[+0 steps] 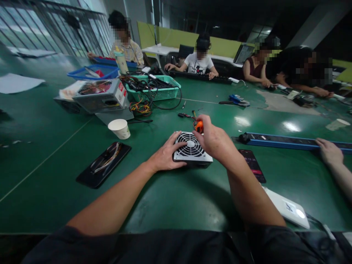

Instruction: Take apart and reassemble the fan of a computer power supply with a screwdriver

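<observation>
Fingers of the right hand (217,141) close around an orange tool (199,127) at the rear right of a fan-topped metal box (192,158), just below the frame's centre, while the left hand (164,154) clamps the box's left side between thumb and spread fingers. Work on the box appears in progress: its grille (190,144) is seated on top, but how much fastening is done or left cannot be told. Farther outward, a paper cup (119,129) stands left of centre, and larger metal boxes (100,102) lie beside a green basket (166,94) at upper left.
</observation>
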The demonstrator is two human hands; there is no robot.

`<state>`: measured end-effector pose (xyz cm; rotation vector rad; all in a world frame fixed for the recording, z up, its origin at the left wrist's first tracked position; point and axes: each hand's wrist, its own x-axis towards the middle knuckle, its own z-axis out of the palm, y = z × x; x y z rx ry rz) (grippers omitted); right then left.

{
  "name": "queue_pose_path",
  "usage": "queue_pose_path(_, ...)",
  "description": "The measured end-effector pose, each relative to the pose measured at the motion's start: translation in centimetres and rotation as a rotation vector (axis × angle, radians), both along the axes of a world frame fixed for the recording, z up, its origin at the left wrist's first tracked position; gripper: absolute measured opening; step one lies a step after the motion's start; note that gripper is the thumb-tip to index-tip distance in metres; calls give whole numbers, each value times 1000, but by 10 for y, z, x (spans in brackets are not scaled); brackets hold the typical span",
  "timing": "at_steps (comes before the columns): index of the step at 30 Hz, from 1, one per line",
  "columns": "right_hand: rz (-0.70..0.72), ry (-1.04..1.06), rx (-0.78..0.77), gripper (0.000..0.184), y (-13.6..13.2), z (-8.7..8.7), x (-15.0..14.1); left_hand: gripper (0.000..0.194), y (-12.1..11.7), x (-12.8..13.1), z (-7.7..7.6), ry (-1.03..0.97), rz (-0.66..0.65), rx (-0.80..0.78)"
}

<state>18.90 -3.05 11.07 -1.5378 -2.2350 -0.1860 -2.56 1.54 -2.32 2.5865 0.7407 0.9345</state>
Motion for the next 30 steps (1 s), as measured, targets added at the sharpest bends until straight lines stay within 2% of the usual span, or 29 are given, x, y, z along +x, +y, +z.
queue_pose_path(9, -54, 23, 56, 38, 2, -3, 3, 76, 0, 0, 1, 25, -23, 27)
queue_pose_path(17, -18, -6, 54, 39, 2, -5, -1, 78, 0, 1, 1, 38, -9, -9)
queue_pose_path(23, -17, 94, 18, 39, 10, -4, 12, 78, -2, 1, 6, 35, -6, -4)
queue_pose_path(30, -45, 208, -16, 39, 19, -4, 21, 80, -2, 0, 4, 28, -2, -27)
